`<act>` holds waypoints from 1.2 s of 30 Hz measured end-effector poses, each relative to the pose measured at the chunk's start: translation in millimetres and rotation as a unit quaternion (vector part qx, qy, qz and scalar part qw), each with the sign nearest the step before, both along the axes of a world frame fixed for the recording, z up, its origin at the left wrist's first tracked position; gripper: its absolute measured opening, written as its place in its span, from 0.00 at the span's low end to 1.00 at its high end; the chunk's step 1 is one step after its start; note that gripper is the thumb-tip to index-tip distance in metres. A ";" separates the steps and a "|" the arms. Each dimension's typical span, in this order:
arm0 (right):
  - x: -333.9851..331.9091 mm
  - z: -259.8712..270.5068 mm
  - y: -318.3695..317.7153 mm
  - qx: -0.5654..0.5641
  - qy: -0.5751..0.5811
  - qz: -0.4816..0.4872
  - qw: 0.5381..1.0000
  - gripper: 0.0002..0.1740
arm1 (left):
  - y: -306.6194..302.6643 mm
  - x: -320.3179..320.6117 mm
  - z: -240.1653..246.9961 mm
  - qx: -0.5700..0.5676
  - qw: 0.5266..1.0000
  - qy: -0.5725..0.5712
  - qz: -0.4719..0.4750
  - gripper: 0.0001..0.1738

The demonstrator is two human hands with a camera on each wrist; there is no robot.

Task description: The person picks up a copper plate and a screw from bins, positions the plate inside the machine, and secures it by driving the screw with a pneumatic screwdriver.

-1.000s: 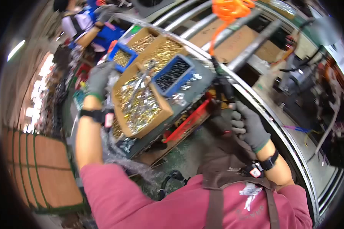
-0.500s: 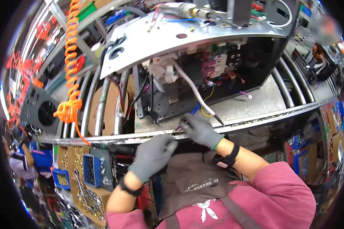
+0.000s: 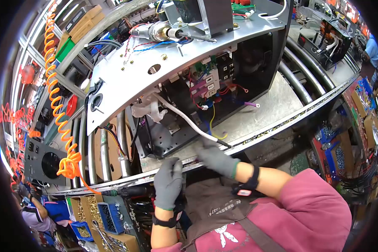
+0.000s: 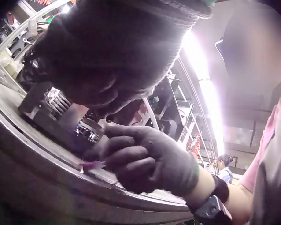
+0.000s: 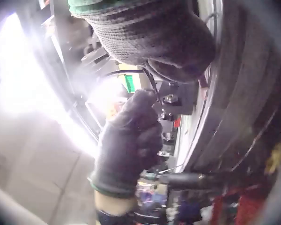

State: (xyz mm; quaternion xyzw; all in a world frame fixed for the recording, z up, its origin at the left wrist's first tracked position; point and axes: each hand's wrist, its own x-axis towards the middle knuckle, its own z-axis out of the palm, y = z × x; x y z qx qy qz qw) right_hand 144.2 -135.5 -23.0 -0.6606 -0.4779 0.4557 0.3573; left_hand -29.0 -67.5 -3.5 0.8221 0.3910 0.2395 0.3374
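Observation:
A grey-gloved left hand (image 3: 169, 183) is raised at the near rail, below the lower left corner of an open black chassis (image 3: 176, 140). To its right is the gloved right hand (image 3: 217, 159), blurred, below a thick white cable (image 3: 185, 119). In the left wrist view the right hand (image 4: 147, 161) has curled fingers, with a short purple wire end (image 4: 91, 165) sticking out beside them. The right wrist view shows the left hand (image 5: 131, 140) with thumb against bent fingers, near a thin black wire (image 5: 152, 84); whether it pinches the wire is unclear.
A metal panel (image 3: 126, 75) tops the chassis and carries a power tool (image 3: 155, 32). An orange coiled hose (image 3: 56, 105) hangs at left. Bins of screws (image 3: 110, 217) stand at lower left. Rollers (image 3: 300, 69) run to the right, near more part bins (image 3: 339, 157).
The view has swung from the screw bins to the chassis. The left hand has left the bins, and both hands have come together at the rail. Lately the left hand has turned more upright.

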 end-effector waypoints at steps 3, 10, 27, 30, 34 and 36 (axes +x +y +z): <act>56.2 -53.2 -15.9 -0.014 -0.365 0.046 0.930 0.13 | 1.6 30.7 -2.4 0.075 0.990 0.118 -0.036 0.13; 113.0 -12.0 -39.5 -0.061 -0.295 -0.291 0.908 0.20 | 19.4 92.6 -57.0 0.155 0.964 0.192 -0.096 0.12; 104.6 -19.5 -37.5 0.196 -0.126 -0.055 0.971 0.32 | 19.0 82.2 -72.6 0.087 0.994 -0.002 -0.069 0.23; 109.1 -10.0 -41.7 0.116 -0.107 -0.066 0.985 0.31 | 16.5 83.4 -63.8 0.055 0.996 -0.006 -0.065 0.21; 101.4 -8.9 -42.5 0.121 -0.227 -0.078 0.963 0.27 | 15.5 78.0 -66.9 -0.011 0.997 -0.052 -0.060 0.21; 98.6 -12.9 -42.8 0.122 -0.276 -0.082 0.950 0.25 | 17.0 72.7 -63.1 0.077 0.991 -0.091 -0.055 0.21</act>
